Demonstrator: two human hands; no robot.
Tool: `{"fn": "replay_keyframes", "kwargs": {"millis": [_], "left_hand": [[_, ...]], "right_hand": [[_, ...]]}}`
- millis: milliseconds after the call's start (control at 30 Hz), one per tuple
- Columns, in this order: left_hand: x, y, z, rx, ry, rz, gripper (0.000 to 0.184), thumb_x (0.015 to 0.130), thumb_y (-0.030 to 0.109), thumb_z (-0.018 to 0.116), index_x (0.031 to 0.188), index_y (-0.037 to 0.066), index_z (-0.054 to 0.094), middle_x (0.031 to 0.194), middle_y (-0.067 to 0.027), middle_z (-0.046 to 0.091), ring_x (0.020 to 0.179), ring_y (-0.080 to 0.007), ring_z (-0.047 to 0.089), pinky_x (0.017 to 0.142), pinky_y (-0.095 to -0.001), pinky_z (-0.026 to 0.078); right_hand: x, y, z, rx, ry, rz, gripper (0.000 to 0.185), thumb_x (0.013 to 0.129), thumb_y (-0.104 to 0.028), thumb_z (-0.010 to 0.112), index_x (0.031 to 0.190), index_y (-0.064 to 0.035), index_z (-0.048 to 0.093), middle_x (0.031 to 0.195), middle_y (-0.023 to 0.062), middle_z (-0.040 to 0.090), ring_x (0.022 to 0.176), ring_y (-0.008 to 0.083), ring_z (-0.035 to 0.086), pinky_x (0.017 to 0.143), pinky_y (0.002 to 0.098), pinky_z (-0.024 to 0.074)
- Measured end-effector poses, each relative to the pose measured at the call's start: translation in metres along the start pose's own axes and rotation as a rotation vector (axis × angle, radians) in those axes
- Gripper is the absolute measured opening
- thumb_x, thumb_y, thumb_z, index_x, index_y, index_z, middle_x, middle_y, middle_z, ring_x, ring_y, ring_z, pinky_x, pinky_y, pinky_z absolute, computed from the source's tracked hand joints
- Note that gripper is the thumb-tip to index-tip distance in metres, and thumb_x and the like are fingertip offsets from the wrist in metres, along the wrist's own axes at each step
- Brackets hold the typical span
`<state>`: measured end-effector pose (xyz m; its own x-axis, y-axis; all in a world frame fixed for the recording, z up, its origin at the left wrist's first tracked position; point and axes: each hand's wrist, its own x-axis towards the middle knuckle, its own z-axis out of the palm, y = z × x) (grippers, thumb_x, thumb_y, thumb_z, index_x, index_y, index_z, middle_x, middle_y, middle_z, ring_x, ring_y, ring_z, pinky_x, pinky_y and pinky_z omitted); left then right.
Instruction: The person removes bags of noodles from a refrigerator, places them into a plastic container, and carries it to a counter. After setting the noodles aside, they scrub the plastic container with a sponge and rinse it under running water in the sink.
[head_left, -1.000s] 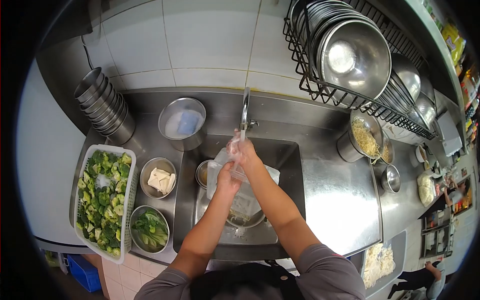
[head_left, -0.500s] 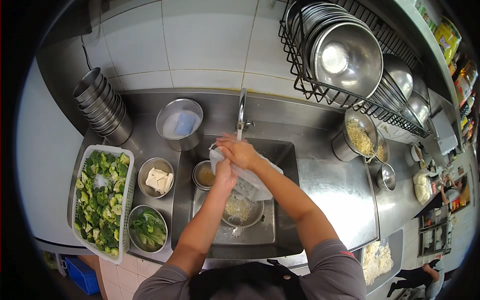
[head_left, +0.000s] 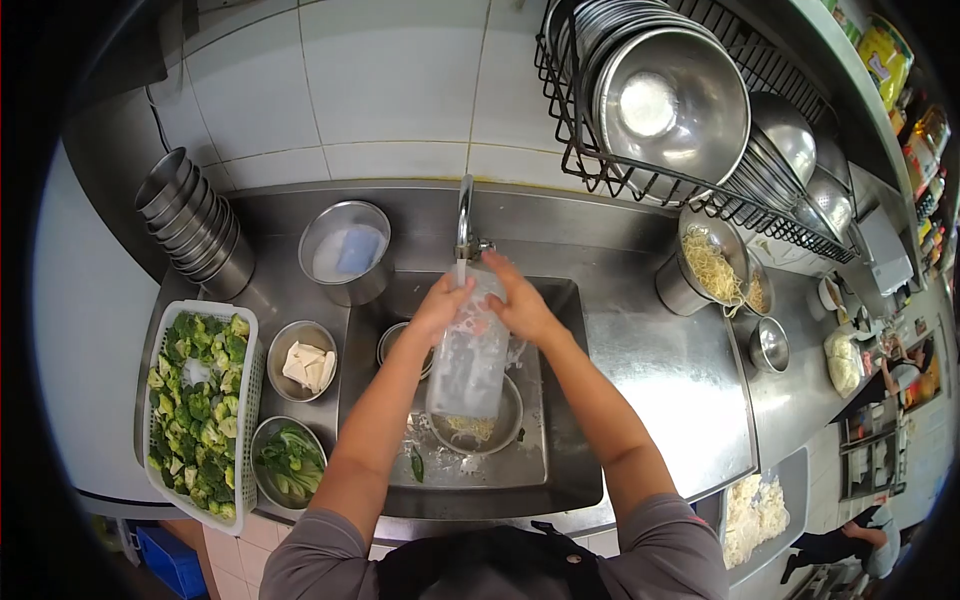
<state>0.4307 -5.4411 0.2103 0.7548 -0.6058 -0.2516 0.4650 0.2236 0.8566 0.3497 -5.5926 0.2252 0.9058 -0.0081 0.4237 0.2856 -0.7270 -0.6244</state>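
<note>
A translucent plastic bag (head_left: 468, 372) hangs under the tap (head_left: 465, 215), and its mouth is held apart between my two hands. My left hand (head_left: 441, 308) grips the bag's left edge. On the other side my right hand (head_left: 522, 302) holds the right edge, thumb and fingers spread around it. Water from the spout seems to run into the bag. Below, a metal bowl (head_left: 512, 412) with bean sprouts (head_left: 466, 430) sits in the sink (head_left: 570, 440), partly hidden by the bag. A smaller bowl (head_left: 386, 343) is half covered by my left hand and forearm.
Left of the sink are a basket of broccoli (head_left: 250, 400), a bowl of tofu (head_left: 283, 375), a bowl of leafy greens (head_left: 262, 478) and a pot (head_left: 370, 285) holding something blue. Stacked bowls (head_left: 680, 100) fill a rack at upper right. Noodle-like sprouts (head_left: 710, 265) stand below it.
My hands have moved apart, from bunched together on the slanting bag to opposite sides of its mouth. The bag now hangs upright and looks fuller. The view has shifted slightly.
</note>
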Motion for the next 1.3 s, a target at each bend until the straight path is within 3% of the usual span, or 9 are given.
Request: {"fn": "replay_keyframes", "kwargs": {"millis": [100, 367, 500, 600, 733, 833, 967, 1067, 1300], "left_hand": [[0.001, 0.022, 0.016, 0.414, -0.208, -0.017, 0.032, 0.087, 0.026, 0.062, 0.112, 0.007, 0.055, 0.087, -0.0059, 0.063, 0.077, -0.0175, 0.063, 0.058, -0.0307, 0.052], [0.011, 0.041, 0.039, 1.636, -0.146, 0.375, 0.052, 0.080, 0.057, 0.056, 0.090, 0.006, 0.062, 0.075, -0.0136, 0.065, 0.071, -0.0342, 0.062, 0.066, -0.0427, 0.050], [0.028, 0.023, 0.012, 1.529, -0.112, 0.540, 0.053, 0.081, 0.057, 0.054, 0.096, 0.007, 0.063, 0.088, -0.0172, 0.065, 0.087, -0.0348, 0.061, 0.079, -0.0433, 0.048], [0.039, 0.016, -0.012, 1.492, -0.084, 0.561, 0.063, 0.081, 0.056, 0.055, 0.116, 0.004, 0.058, 0.121, -0.0207, 0.054, 0.119, -0.0369, 0.043, 0.107, -0.0434, 0.024], [0.053, 0.003, -0.051, 1.493, 0.117, 0.681, 0.070, 0.079, 0.055, 0.060, 0.125, 0.003, 0.051, 0.129, -0.0188, 0.049, 0.116, -0.0338, 0.049, 0.103, -0.0436, 0.032], [0.040, 0.006, -0.052, 0.395, 0.031, -0.167, 0.072, 0.076, 0.046, 0.071, 0.125, -0.001, 0.048, 0.126, -0.0155, 0.051, 0.105, -0.0236, 0.057, 0.081, -0.0382, 0.049], [0.026, 0.017, -0.038, 0.311, -0.164, -0.323, 0.068, 0.076, 0.042, 0.072, 0.125, 0.000, 0.049, 0.116, -0.0148, 0.058, 0.097, -0.0220, 0.061, 0.083, -0.0382, 0.048], [0.040, 0.006, -0.047, 0.440, -0.194, -0.277, 0.064, 0.078, 0.040, 0.071, 0.124, 0.001, 0.049, 0.110, -0.0129, 0.062, 0.097, -0.0218, 0.061, 0.084, -0.0368, 0.048], [0.060, -0.038, -0.046, 1.040, 0.034, 0.294, 0.047, 0.083, 0.031, 0.061, 0.122, 0.004, 0.053, 0.117, -0.0216, 0.057, 0.109, -0.0381, 0.053, 0.091, -0.0394, 0.043]], "right_hand": [[0.015, 0.021, -0.018, 0.300, -0.152, 0.267, 0.064, 0.075, -0.015, 0.063, 0.134, -0.0046, 0.041, 0.130, 0.0174, 0.049, 0.115, 0.0272, 0.050, 0.095, 0.0323, 0.0396], [0.007, 0.029, -0.038, 0.563, -0.449, 0.472, 0.023, 0.073, -0.019, 0.074, 0.086, -0.0080, 0.060, 0.080, -0.0036, 0.056, 0.071, 0.0061, 0.045, 0.066, 0.0226, 0.0365], [-0.009, 0.033, -0.018, 0.708, -0.085, 0.600, 0.026, 0.074, -0.027, 0.077, 0.074, -0.0089, 0.058, 0.073, -0.0043, 0.056, 0.066, 0.0045, 0.045, 0.061, 0.0230, 0.0350], [-0.025, 0.038, -0.019, 0.790, 0.258, 0.647, 0.027, 0.074, -0.019, 0.077, 0.066, -0.0136, 0.052, 0.065, -0.0082, 0.050, 0.059, 0.0035, 0.041, 0.057, 0.0210, 0.0308], [-0.047, 0.041, -0.035, 0.792, 0.372, 0.569, 0.033, 0.074, -0.012, 0.077, 0.060, -0.0170, 0.047, 0.062, -0.0099, 0.046, 0.059, 0.0024, 0.039, 0.057, 0.0207, 0.0291], [-0.061, 0.044, -0.047, 0.825, 0.429, 0.567, 0.035, 0.072, -0.008, 0.077, 0.060, -0.0175, 0.046, 0.062, -0.0097, 0.047, 0.059, 0.0018, 0.039, 0.057, 0.0212, 0.0296], [-0.067, 0.040, -0.060, 0.704, 0.225, 0.656, 0.032, 0.075, -0.019, 0.075, 0.060, -0.0127, 0.049, 0.060, -0.0067, 0.050, 0.058, 0.0026, 0.042, 0.058, 0.0201, 0.0329], [-0.049, -0.006, -0.089, 0.473, -0.360, 0.726, 0.029, 0.080, -0.023, 0.069, 0.096, 0.0009, 0.064, 0.080, 0.0051, 0.065, 0.072, 0.0109, 0.060, 0.071, 0.0253, 0.0452], [-0.028, -0.010, -0.050, 0.911, -0.574, 0.760, 0.034, 0.083, -0.011, 0.061, 0.114, 0.0010, 0.051, 0.098, 0.0143, 0.067, 0.081, 0.0181, 0.066, 0.075, 0.0291, 0.0516]]}}
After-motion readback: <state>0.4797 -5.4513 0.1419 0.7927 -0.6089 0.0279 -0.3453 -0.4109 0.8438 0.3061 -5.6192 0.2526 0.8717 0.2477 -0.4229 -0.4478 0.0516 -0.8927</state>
